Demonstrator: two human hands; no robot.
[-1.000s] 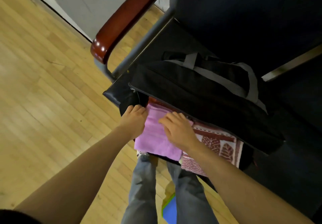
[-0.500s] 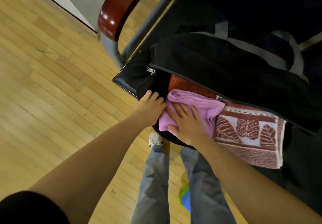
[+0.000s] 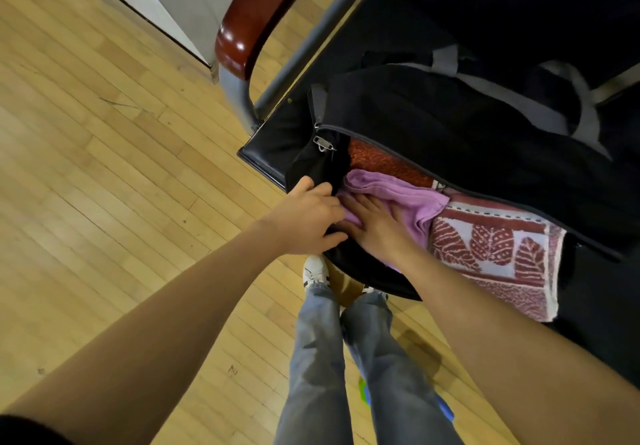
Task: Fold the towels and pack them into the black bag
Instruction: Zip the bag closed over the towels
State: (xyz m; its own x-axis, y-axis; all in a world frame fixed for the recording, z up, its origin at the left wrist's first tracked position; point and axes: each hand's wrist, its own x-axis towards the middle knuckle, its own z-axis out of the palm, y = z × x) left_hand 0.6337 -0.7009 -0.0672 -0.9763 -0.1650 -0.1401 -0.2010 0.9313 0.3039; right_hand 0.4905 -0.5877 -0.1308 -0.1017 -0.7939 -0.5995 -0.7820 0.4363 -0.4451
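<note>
chair seat [image 3: 273, 143] | purple towel [image 3: 408, 198] under right hand [image 3: 377, 223] | left hand [image 3: 308, 216] grips black bag [image 3: 450, 133]

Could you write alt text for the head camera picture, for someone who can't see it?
The right hand presses a purple towel into an open black bag on a chair, while the left hand grips the bag's edge. A red leaf-patterned towel hangs out.

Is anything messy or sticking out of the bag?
Yes. The red leaf-patterned towel hangs out over the open edge of the black bag, and the purple towel is bunched and rumpled where the right hand presses it in.
</note>
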